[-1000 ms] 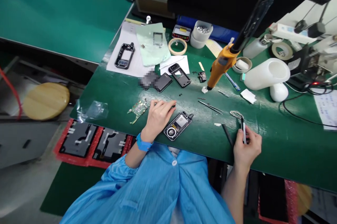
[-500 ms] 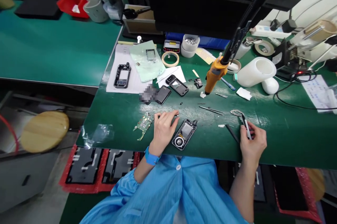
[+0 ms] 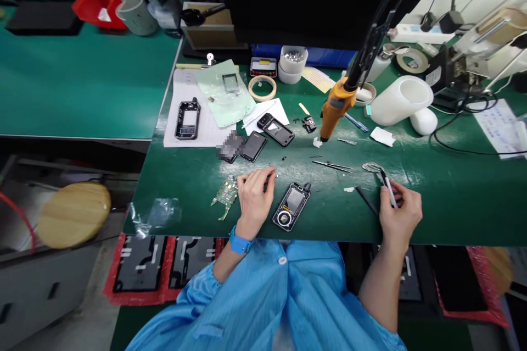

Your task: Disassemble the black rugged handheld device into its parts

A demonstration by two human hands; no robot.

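Note:
Beside a green circuit board (image 3: 226, 191), my left hand (image 3: 253, 194) has its thumb and index finger pinched together. A tiny light part (image 3: 277, 176) shows right at those fingertips; I cannot tell whether it is gripped. Just right of this hand, an opened handheld phone-like device (image 3: 291, 206) lies with its screen, round white ring and stub antenna showing. My right hand (image 3: 400, 208) is closed round a slim black-and-white pen-shaped tool (image 3: 388, 187), whose upper end meets a loose coil of silvery wire (image 3: 371, 167). Left of that hand rests a dark flat stick (image 3: 366, 200).
Tweezers (image 3: 332, 166) lie mid-table. Housings (image 3: 276, 130), a screen module (image 3: 253, 146) and another device frame (image 3: 188, 119) lie farther back. An orange electric screwdriver (image 3: 336, 106) hangs over the bench. A white cylinder (image 3: 401, 99) and clear plastic (image 3: 162, 211) flank the work area.
My left hand's fingertips have drawn slightly left, away from the opened device. My right hand still holds the pen-shaped tool by the wire coil. The whole view has shifted a little.

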